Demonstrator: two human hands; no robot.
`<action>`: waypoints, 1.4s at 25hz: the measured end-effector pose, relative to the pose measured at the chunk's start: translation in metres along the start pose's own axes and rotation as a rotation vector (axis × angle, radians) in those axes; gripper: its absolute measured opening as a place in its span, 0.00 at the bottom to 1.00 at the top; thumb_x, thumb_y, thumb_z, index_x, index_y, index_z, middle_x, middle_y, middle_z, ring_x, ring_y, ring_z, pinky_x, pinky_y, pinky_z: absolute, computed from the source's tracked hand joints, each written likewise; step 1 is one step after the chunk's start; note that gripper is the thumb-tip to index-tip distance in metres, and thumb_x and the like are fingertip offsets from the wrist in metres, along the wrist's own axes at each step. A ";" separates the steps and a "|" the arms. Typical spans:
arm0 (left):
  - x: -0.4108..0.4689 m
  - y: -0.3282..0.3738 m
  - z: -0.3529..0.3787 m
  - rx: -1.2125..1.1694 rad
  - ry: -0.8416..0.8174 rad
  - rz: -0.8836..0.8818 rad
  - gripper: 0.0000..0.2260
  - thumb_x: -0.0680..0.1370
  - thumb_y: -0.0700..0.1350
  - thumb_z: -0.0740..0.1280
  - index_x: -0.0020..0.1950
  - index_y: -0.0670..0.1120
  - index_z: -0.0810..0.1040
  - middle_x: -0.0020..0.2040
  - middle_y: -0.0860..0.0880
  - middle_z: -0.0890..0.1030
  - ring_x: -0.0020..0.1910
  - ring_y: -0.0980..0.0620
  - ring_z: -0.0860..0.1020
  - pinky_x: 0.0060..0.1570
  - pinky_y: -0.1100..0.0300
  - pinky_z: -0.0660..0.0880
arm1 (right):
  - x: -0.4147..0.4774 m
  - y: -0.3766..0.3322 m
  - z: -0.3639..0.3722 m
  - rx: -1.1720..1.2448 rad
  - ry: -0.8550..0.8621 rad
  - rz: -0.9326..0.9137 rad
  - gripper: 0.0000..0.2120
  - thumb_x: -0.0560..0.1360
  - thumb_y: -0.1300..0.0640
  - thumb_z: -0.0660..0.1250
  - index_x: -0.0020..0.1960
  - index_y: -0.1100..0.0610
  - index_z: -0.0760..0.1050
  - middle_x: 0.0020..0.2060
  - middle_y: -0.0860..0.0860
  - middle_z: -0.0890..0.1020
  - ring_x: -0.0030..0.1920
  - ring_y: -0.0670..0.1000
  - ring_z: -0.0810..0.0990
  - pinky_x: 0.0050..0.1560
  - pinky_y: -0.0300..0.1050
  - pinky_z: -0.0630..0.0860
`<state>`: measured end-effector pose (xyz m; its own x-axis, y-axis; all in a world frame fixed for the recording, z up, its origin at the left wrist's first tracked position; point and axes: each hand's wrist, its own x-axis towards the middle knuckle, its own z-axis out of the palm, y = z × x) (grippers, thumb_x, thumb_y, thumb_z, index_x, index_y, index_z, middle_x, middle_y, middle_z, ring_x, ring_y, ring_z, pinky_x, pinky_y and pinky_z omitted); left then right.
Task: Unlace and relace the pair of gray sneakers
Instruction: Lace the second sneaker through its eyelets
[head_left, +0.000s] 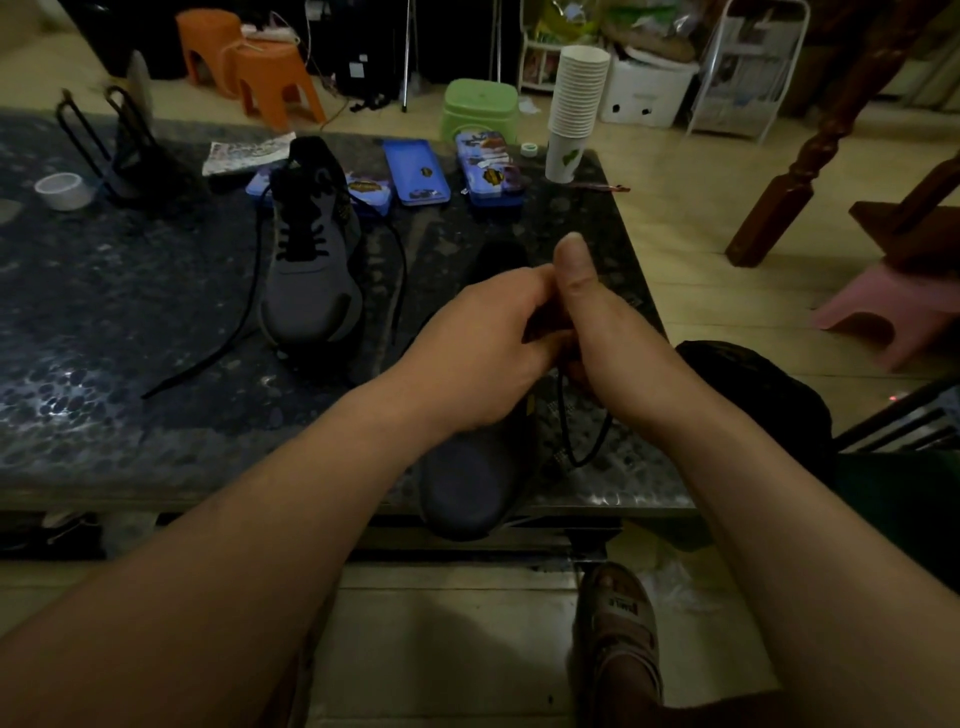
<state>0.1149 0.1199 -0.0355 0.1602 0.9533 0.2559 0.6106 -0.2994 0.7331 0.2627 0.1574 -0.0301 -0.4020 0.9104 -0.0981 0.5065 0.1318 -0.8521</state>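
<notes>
Two gray sneakers lie on a dark speckled table (130, 322). The far sneaker (311, 260) stands toe toward me, its black lace (249, 306) partly threaded, with loose ends trailing across the table. The near sneaker (472, 478) sits at the table's front edge, its toe hanging over; my hands hide its upper part. My left hand (483, 343) and my right hand (597, 332) meet above its eyelets, both pinching its black lace (576, 431), which loops down to the right of the shoe. My right thumb points up.
At the table's back are blue tins (415, 171), a stack of paper cups (571, 109), a tape roll (62, 189) and a black wire holder (124, 150). Orange, green and pink stools stand on the floor. A sandalled foot (618, 634) is below the table.
</notes>
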 end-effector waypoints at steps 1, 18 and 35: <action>-0.001 0.000 -0.001 0.024 -0.020 0.000 0.11 0.80 0.46 0.69 0.62 0.54 0.78 0.53 0.57 0.83 0.52 0.58 0.81 0.54 0.50 0.80 | -0.001 0.000 0.000 -0.021 -0.004 -0.008 0.42 0.73 0.18 0.42 0.68 0.43 0.76 0.59 0.44 0.83 0.61 0.43 0.80 0.67 0.53 0.74; -0.018 -0.019 -0.024 0.110 0.047 -0.074 0.09 0.83 0.52 0.66 0.46 0.51 0.76 0.39 0.51 0.80 0.39 0.52 0.78 0.42 0.45 0.77 | -0.006 0.001 -0.008 -0.158 -0.017 -0.185 0.05 0.81 0.53 0.70 0.50 0.52 0.84 0.38 0.44 0.85 0.40 0.42 0.83 0.41 0.41 0.79; 0.012 -0.055 -0.028 0.010 0.225 -0.528 0.14 0.79 0.57 0.69 0.47 0.46 0.80 0.42 0.47 0.83 0.43 0.46 0.82 0.47 0.46 0.81 | 0.028 -0.006 0.016 0.596 0.259 0.142 0.06 0.82 0.58 0.67 0.53 0.58 0.82 0.41 0.52 0.87 0.25 0.43 0.69 0.23 0.33 0.65</action>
<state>0.0618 0.1470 -0.0550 -0.3370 0.9414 -0.0144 0.5705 0.2163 0.7923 0.2362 0.1761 -0.0360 -0.1282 0.9776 -0.1670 0.0030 -0.1680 -0.9858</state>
